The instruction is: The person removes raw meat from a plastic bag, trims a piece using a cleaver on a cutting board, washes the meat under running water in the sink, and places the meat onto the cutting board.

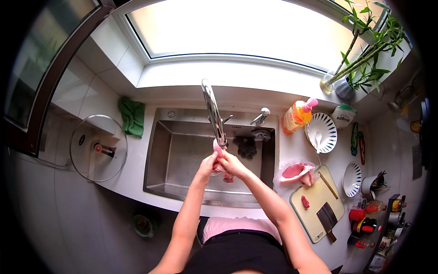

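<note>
Both hands are together over the steel sink [171, 150], beneath the spout of the chrome faucet [210, 102]. My left hand [207, 165] is closed around a piece of raw pink meat [227, 177]. From the other side, my right hand [231, 164] grips the same meat, its fingers touching those of the left. Part of the meat shows above the fingers by the spout and part hangs below. Where the fingers meet, its middle is hidden. Whether water is running I cannot make out.
Right of the sink, a cutting board [299, 201] bears a cleaver [327, 216], a small meat piece [305, 202] and a rolling-pin-like stick [328, 181]. Bagged meat [294, 172], an orange soap bottle [295, 117] and a patterned bowl [329, 119] are near. Left are a green cloth [132, 117] and glass lid [86, 132].
</note>
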Action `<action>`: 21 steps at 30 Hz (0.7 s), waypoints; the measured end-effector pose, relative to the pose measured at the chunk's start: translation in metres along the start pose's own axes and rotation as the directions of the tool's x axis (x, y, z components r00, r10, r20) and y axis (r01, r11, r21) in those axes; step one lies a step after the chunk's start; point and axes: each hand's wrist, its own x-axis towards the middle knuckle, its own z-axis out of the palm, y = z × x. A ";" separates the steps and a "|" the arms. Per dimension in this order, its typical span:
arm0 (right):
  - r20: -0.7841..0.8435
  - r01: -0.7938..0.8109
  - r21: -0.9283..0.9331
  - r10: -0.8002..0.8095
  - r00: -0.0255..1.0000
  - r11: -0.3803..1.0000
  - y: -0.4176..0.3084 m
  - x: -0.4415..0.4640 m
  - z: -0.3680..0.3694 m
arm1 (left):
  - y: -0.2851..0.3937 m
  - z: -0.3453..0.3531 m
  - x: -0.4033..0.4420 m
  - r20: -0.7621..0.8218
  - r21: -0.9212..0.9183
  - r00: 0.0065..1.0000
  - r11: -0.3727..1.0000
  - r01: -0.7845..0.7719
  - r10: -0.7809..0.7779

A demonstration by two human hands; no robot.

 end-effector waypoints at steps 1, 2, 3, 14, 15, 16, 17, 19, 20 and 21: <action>-0.111 -0.060 -0.307 0.027 0.993 0.950 -0.014 -0.007 0.002 | -0.006 0.001 0.004 0.016 0.089 1.000 0.996 0.006 -0.008; -0.166 0.022 -0.464 -0.111 0.980 0.886 -0.007 -0.006 0.004 | -0.014 0.007 0.009 -0.050 0.053 0.998 0.998 -0.030 0.032; -0.196 0.083 -0.611 -0.252 0.947 0.787 -0.004 -0.009 0.007 | -0.021 0.012 0.011 -0.117 0.020 0.991 0.998 -0.067 0.069; -0.388 0.134 -0.222 -0.214 0.896 0.966 0.024 -0.031 -0.011 | -0.019 0.033 0.008 0.044 -0.650 0.980 0.751 -0.119 0.193; -0.359 0.039 -0.119 -0.080 0.930 0.992 0.008 -0.040 -0.012 | -0.017 0.035 0.006 0.044 -0.648 0.980 0.752 -0.118 0.192; -0.315 -0.062 -0.018 0.054 0.948 0.998 -0.005 -0.048 -0.013 | -0.016 0.036 0.005 0.048 -0.649 0.979 0.751 -0.120 0.198; -0.317 -0.062 -0.016 0.054 0.947 0.998 -0.012 -0.053 -0.012 | -0.014 0.037 0.005 0.052 -0.650 0.978 0.750 -0.122 0.204; -0.345 -0.016 0.033 0.026 0.938 0.999 -0.019 -0.059 -0.010 | -0.015 0.036 0.005 0.060 -0.659 0.978 0.744 -0.113 0.202; -0.346 -0.016 0.034 0.027 0.938 0.999 -0.014 -0.058 -0.010 | -0.016 0.035 0.005 0.065 -0.669 0.977 0.736 -0.107 0.201; -0.355 0.040 0.022 -0.030 0.934 0.999 -0.006 -0.054 -0.009 | -0.016 0.034 0.005 0.066 -0.668 0.978 0.736 -0.106 0.200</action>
